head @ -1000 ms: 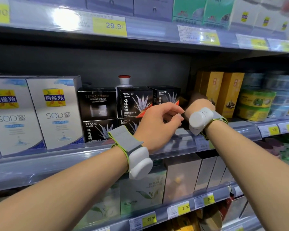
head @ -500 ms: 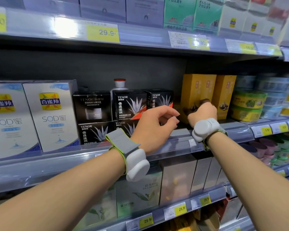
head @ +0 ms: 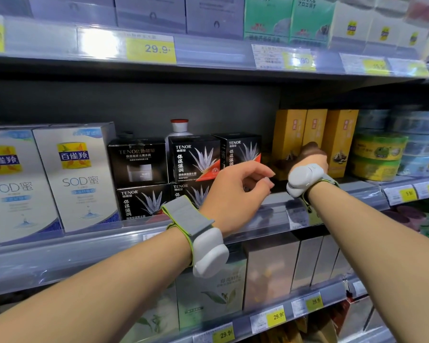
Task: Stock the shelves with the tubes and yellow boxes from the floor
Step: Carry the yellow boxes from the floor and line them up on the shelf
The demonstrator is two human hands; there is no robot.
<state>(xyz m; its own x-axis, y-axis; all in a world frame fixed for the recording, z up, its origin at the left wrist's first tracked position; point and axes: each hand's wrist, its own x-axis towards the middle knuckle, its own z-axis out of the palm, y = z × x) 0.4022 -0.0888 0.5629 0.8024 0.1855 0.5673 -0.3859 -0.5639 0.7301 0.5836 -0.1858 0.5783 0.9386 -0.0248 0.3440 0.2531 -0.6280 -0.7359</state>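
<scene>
Yellow boxes: three tall yellow cardboard boxes (head: 315, 134) upright at the middle shelf's (head: 270, 214) front edge.
Right hand (head: 312, 158): reaches against the middle box; grasp cannot be told, fingers hidden.
Left hand (head: 235, 194): empty, fingers loosely curled, near black TENOR cartons (head: 193, 158).

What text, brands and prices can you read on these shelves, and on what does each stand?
"29.9": yellow price tag on the top shelf rail.
"SOD": white boxes, middle shelf left.
"TENOR": black boxes beside them.
"29.9": lower rail tags.
Yellow boxes, by the right hand: red label print too small to read.
Green boxes, top shelf: script blurred.
Other rail tags: blurred.
</scene>
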